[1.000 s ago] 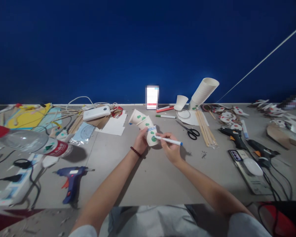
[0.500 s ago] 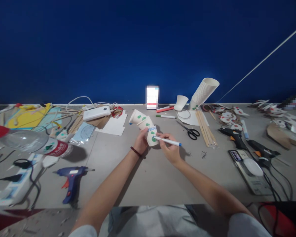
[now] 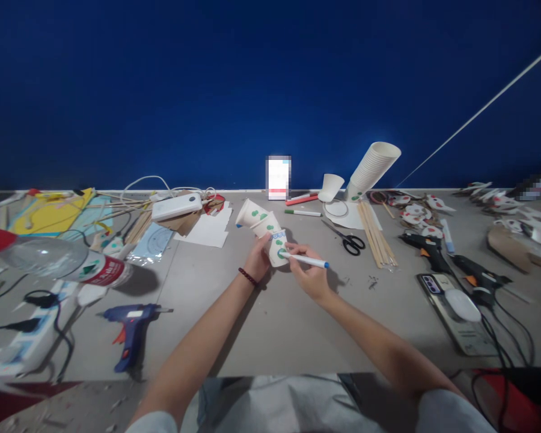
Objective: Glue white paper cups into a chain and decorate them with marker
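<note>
Several white paper cups (image 3: 278, 255) with green printed marks are joined in a curved row, tilted above the table. My left hand (image 3: 258, 258), with a dark beaded bracelet at the wrist, is closed around the nearest cup. Blue scalloped lines run along that cup's upper edge. In my right hand (image 3: 310, 273) is a white marker (image 3: 309, 260) with a blue end, its tip at the cup's side. The right fingertips are close to the cup; whether they touch it I cannot tell.
Black scissors (image 3: 352, 243), wooden sticks (image 3: 377, 234) and a tall leaning cup stack (image 3: 375, 168) are to the right. A blue glue gun (image 3: 133, 328) and a bottle (image 3: 63, 260) lie left. A phone (image 3: 455, 316) rests at right, near two black glue guns.
The marker's blue end has shifted slightly left and down, with small movement of my right fingers. The cups and my left hand stay nearly in place.
</note>
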A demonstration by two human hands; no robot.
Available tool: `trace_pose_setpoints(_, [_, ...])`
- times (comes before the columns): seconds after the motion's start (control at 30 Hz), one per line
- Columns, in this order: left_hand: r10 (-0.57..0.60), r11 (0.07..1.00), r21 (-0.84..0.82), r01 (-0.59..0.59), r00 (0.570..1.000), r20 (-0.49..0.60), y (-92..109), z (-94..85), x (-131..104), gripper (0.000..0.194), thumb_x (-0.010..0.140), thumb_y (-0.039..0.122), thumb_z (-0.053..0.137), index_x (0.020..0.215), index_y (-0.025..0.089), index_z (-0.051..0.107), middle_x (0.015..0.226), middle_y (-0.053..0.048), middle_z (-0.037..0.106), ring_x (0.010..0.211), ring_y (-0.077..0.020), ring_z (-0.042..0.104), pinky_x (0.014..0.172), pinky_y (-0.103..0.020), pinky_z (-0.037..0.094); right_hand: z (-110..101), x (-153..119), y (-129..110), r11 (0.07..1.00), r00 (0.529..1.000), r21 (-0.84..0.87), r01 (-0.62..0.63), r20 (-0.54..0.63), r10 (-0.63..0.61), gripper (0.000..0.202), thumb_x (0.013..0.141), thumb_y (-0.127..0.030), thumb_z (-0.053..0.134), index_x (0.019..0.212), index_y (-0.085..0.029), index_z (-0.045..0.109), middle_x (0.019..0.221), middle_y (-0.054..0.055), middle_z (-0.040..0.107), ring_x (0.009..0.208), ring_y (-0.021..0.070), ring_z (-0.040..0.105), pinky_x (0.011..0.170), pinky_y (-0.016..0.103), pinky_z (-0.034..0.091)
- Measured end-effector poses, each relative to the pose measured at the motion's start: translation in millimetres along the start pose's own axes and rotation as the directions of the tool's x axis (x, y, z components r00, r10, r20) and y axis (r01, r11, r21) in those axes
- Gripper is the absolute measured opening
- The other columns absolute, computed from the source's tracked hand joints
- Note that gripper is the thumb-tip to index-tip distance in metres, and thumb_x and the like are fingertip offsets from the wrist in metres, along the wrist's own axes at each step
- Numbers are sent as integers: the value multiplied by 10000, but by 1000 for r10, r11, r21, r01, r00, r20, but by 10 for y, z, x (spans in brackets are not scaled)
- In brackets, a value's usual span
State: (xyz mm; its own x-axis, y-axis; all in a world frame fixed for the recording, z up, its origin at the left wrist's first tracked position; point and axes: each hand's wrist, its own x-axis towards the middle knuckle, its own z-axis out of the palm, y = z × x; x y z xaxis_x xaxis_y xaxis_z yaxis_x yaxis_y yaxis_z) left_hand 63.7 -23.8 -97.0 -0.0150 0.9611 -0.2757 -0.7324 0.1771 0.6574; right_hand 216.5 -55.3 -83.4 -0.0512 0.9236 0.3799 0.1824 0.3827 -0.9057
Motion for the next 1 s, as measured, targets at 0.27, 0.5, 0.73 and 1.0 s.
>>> trace_pose_setpoints(0.27, [19,1000,0,-19,1000,21,-11,-5,16,347,810,326,788,1099,175,668,1079,-95,742,1012,-251,704,926,-374,539,8,6,20,1000,1000,30,-9,28,8,35,856,-262,649,856,-228,643,1058,102,788,1067,273,749,934,407,592])
trace_pose_setpoints(0.5, [-2,1000,-8,2,1000,11,15,16,-6,394,795,329,802,1131,173,669,1076,-96,754,986,-249,717,919,-378,546,-11,9,15,1000,999,7,19,28,-20,43,876,-275,644,878,-232,643,1063,110,788,1050,276,756,916,426,604])
trace_pose_setpoints(0.73, [5,1000,-2,-5,1000,18,8,23,-2,415,790,331,806,1147,177,660,1094,-99,745,1034,-259,704,952,-391,527,-29,20,-18,999,999,-31,35,14,-35,70,904,-299,636,915,-232,655,1081,106,791,1017,262,766,897,410,613])
trace_pose_setpoints(1.0, [7,1000,13,-7,1000,10,3,14,3,387,805,339,793,1130,179,656,1081,-90,748,1000,-245,708,923,-376,544,-14,19,-14,997,998,-46,56,19,-55,41,880,-267,642,895,-233,657,1077,100,796,1014,259,766,903,410,603])
